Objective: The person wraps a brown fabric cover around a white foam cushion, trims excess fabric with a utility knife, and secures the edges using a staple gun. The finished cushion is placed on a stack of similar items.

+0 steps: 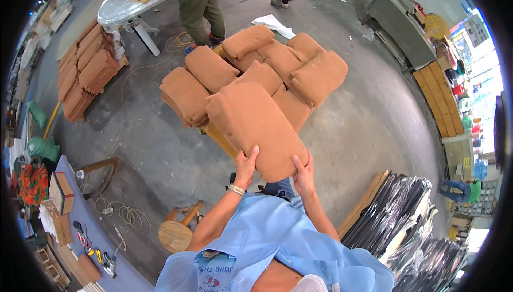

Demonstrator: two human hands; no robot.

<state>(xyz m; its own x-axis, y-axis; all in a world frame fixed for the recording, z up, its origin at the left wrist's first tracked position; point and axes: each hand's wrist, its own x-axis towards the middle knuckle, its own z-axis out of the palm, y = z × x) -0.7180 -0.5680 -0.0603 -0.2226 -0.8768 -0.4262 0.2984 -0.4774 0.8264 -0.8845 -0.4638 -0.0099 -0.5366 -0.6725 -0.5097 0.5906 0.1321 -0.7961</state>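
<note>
My left hand (247, 167) grips the near left edge of a long, reddish-brown, cushion-like pad (257, 126), thumb on top. On its near right corner, my right hand (303, 173) is closed the same way. Both hands have their fingers partly hidden beneath the pad. The pad slants away from me, its far end over or against a pile of similar brown pads (211, 70). Whether that end rests on the pile I cannot tell. Under the pile shows a yellowish wooden support (220, 141).
A wooden stool (175, 234) stands at lower left, beside a blue-covered table (101, 228) with tools. Plastic-wrapped dark sheets (393, 209) lie at lower right. More brown pads (88, 70) are stacked far left. A person (200, 9) stands behind the pile; a cable (131, 214) crosses the floor.
</note>
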